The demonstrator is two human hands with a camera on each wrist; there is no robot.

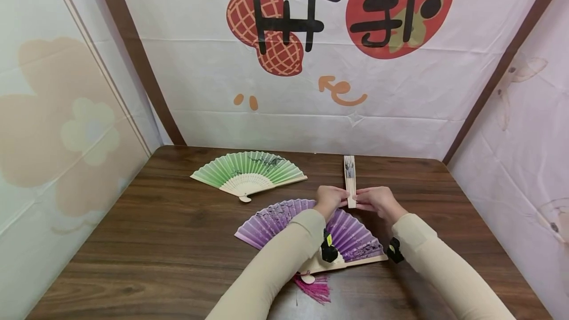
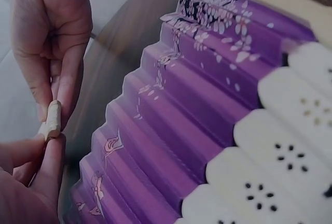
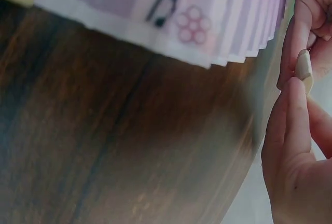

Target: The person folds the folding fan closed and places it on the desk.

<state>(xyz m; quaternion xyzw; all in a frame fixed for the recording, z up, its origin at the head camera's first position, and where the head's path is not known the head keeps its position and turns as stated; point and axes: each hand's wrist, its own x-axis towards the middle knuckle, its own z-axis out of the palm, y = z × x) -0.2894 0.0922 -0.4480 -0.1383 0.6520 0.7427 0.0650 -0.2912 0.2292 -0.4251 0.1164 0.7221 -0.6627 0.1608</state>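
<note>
A folded fan (image 1: 349, 174) with pale wooden sticks and a grey pattern is held lengthwise near the table's back edge. My left hand (image 1: 330, 200) pinches its near end from the left, and my right hand (image 1: 381, 200) pinches the same end from the right. In the left wrist view the narrow end of the folded fan (image 2: 53, 121) shows between both hands' fingertips. Spread below my left forearm lies a purple fan (image 1: 355, 236) with blossom prints, partly covered by the sleeve. Its pink tassel (image 1: 314, 289) trails toward the front.
A green fan (image 1: 255, 169) lies spread at the back left. All of this is on a dark wooden table (image 1: 178, 241). A printed white cloth (image 1: 200, 83) hangs right behind the table, with more cloth at both sides.
</note>
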